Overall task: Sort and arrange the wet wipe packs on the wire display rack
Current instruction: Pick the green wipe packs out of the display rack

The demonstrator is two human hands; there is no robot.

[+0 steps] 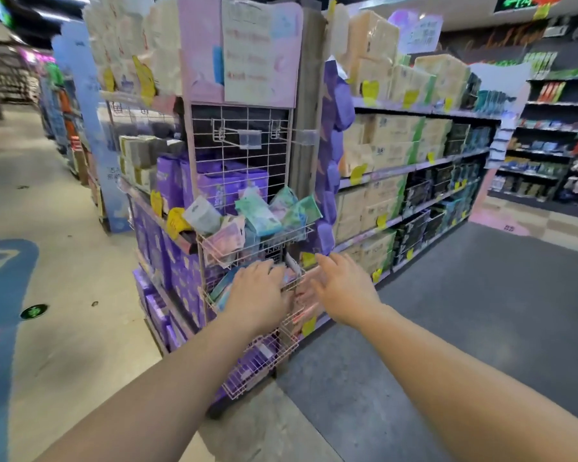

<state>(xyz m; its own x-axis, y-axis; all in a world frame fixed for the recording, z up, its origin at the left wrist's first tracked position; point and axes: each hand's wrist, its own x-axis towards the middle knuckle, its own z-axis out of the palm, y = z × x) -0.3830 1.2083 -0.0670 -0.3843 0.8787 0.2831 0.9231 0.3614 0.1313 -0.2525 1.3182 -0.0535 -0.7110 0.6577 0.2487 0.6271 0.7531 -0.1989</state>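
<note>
Now left hand rests in the middle basket — right hand open beside its rim.

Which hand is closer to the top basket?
Left. The left hand is just below the top basket, over the middle basket; the right hand is below and off to its right.

Shop: aisle shelves stacked with tissue packs, yellow price tags, wire rack, promo sign.

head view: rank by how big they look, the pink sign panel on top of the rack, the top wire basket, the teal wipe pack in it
1. pink sign panel, largest.
2. top wire basket.
3. teal wipe pack, smallest.
All three sit on the same rack, so nearness to the camera barely skews the order.
</note>
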